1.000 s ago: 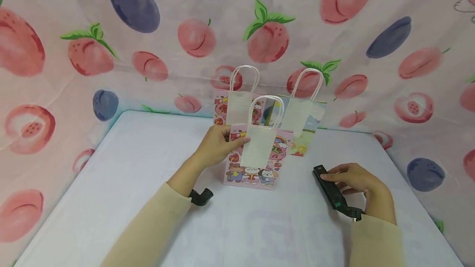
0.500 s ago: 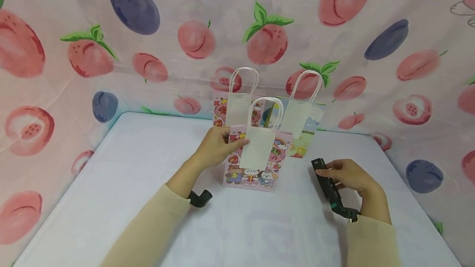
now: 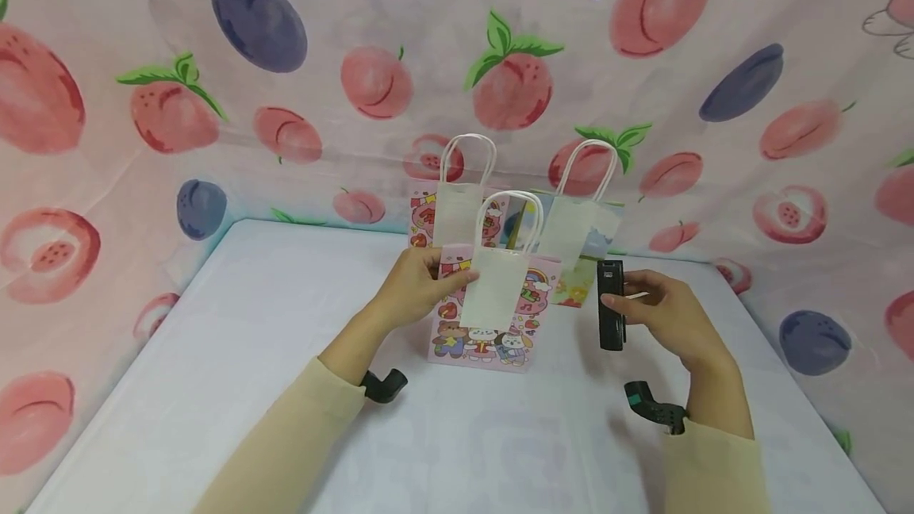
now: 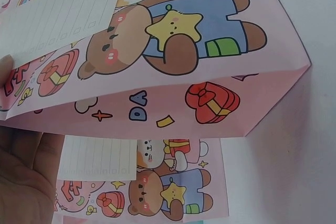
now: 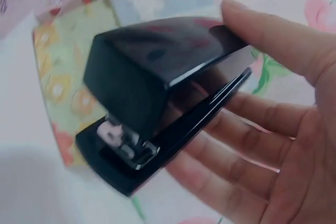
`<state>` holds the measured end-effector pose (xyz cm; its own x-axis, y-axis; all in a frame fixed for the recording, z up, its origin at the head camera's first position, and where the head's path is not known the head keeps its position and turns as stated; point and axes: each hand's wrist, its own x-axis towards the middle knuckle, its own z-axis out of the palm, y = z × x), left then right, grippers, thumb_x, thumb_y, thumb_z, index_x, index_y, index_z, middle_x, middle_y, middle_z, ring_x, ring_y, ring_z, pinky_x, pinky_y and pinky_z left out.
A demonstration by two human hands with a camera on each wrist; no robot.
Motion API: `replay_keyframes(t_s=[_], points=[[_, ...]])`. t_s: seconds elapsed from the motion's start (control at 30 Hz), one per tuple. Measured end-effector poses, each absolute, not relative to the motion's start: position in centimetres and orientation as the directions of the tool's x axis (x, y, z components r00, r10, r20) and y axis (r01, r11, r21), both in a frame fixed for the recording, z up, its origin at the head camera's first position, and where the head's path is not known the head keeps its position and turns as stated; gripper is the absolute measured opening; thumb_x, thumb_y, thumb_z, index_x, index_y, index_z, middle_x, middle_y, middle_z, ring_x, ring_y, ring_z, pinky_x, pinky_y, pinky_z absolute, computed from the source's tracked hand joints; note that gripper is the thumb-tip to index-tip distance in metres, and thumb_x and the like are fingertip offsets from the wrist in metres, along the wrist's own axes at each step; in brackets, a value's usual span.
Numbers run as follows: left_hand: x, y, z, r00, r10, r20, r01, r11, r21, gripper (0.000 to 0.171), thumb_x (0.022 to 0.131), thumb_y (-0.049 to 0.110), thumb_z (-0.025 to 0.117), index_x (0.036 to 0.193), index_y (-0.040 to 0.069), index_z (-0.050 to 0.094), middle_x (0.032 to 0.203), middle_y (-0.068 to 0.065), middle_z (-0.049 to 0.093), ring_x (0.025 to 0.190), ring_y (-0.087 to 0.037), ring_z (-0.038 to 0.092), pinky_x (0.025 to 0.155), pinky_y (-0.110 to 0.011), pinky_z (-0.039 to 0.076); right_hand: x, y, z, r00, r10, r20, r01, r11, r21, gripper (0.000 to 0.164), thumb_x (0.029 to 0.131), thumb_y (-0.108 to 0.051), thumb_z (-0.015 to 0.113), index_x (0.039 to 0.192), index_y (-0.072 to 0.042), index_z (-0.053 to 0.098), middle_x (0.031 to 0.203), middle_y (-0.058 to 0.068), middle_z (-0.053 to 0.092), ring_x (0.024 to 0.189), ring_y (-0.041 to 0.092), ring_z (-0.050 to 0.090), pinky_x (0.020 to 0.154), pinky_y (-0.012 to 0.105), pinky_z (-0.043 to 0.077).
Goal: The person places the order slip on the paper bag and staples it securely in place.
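My left hand holds a small pink paper gift bag by its upper left edge, thumb on the front. The bag has white handles and cartoon animals, and a lined paper slip covers part of its front. To the right, my right hand grips a black stapler above the table, thumb on one side and fingers on the other. In the right wrist view the stapler has a gap between its top arm and base. The left fingers behind the bag are partly hidden.
Behind stand a second pink gift bag and a landscape-print bag, each with a paper slip and white handles. The white table meets a fruit-patterned cloth at the back. Dark camera mounts sit on both wrists.
My right hand has moved away from me and turned the stapler from slanted to upright, apart from the wrist mount. The left hand and its bag stay nearly still.
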<state>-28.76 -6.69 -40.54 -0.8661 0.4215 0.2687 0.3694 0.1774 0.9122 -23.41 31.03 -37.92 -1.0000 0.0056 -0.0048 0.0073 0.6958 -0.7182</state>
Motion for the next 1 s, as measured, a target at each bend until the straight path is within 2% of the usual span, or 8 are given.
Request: replay_keyframes(t_s=[0.07, 0.23, 0.3, 0.5, 0.73, 0.9, 1.0], points=[[-28.8, -6.7, -40.5, -0.863, 0.423, 0.276, 0.377, 0.176, 0.909, 0.022, 0.097, 0.026, 0.076, 0.110, 0.009, 0.077, 0.096, -0.006, 0.081, 0.075, -0.013, 0.071, 0.066, -0.026, 0.058, -23.1, 30.6, -37.4, -0.998, 0.003, 0.056, -0.039, 0.676, -0.736, 0.058, 0.095, -0.044, 0.075, 0.138, -0.008, 0.060, 0.122, 0.011, 0.067, 0.090, 0.009, 0.073, 0.092, 0.045, 0.051], [-28.9, -6.7, -40.5, -0.859, 0.425, 0.286, 0.388, 0.176, 0.905, 0.022, 0.097, 0.025, 0.076, 0.112, 0.009, 0.077, 0.098, -0.006, 0.081, 0.078, -0.015, 0.073, 0.068, -0.028, 0.060, -22.1, 29.6, -36.1, -0.971, 0.007, 0.239, -0.187, 0.600, -0.777, 0.045, 0.095, -0.026, 0.078, 0.133, -0.010, 0.062, 0.110, -0.010, 0.069, 0.094, 0.003, 0.070, 0.085, 0.019, 0.055], [-28.9, -6.7, -40.4, -0.860, 0.423, 0.286, 0.387, 0.174, 0.906, 0.022, 0.097, 0.024, 0.076, 0.112, 0.009, 0.077, 0.099, -0.006, 0.081, 0.079, -0.015, 0.074, 0.069, -0.028, 0.061, -21.8, 29.2, -35.7, -0.953, 0.007, 0.302, -0.252, 0.535, -0.807, 0.039, 0.094, -0.016, 0.079, 0.130, -0.010, 0.064, 0.107, -0.014, 0.070, 0.096, 0.003, 0.070, 0.083, 0.014, 0.056], [-28.8, -6.5, -40.4, -0.858, 0.425, 0.290, 0.391, 0.172, 0.904, 0.023, 0.097, 0.024, 0.076, 0.113, 0.008, 0.077, 0.099, -0.007, 0.081, 0.075, -0.014, 0.071, 0.066, -0.026, 0.058, -20.7, 28.3, -34.5, -0.904, 0.025, 0.426, -0.411, 0.218, -0.885, 0.037, 0.089, 0.011, 0.072, 0.122, -0.005, 0.065, 0.110, -0.005, 0.074, 0.099, 0.010, 0.070, 0.088, 0.018, 0.058], [-28.6, -6.4, -40.5, -0.856, 0.427, 0.292, 0.397, 0.180, 0.900, 0.023, 0.097, 0.024, 0.076, 0.113, 0.009, 0.077, 0.098, -0.006, 0.081, 0.077, -0.014, 0.073, 0.069, -0.029, 0.062, -20.1, 26.6, -34.0, -0.824, -0.003, 0.566, -0.566, -0.045, -0.823, 0.043, 0.084, 0.025, 0.063, 0.122, 0.004, 0.063, 0.106, 0.004, 0.073, 0.095, 0.015, 0.069, 0.086, 0.024, 0.062], [-28.5, -6.3, -40.5, -0.847, 0.435, 0.306, 0.411, 0.169, 0.896, 0.020, 0.096, 0.021, 0.076, 0.110, 0.007, 0.078, 0.096, -0.008, 0.081, 0.073, -0.014, 0.070, 0.065, -0.028, 0.059, -20.4, 25.2, -34.1, -0.749, -0.035, 0.662, -0.653, -0.135, -0.745, 0.045, 0.079, 0.030, 0.063, 0.119, 0.009, 0.061, 0.105, 0.009, 0.071, 0.092, 0.018, 0.070, 0.082, 0.026, 0.063], [-28.4, -6.3, -40.6, -0.843, 0.440, 0.309, 0.413, 0.162, 0.896, 0.020, 0.096, 0.021, 0.076, 0.109, 0.006, 0.078, 0.096, -0.008, 0.081, 0.073, -0.013, 0.071, 0.065, -0.027, 0.060, -20.5, 24.6, -34.3, -0.715, -0.063, 0.696, -0.682, -0.151, -0.715, 0.044, 0.080, 0.028, 0.065, 0.120, 0.012, 0.059, 0.107, 0.012, 0.068, 0.094, 0.021, 0.069, 0.083, 0.028, 0.063]])
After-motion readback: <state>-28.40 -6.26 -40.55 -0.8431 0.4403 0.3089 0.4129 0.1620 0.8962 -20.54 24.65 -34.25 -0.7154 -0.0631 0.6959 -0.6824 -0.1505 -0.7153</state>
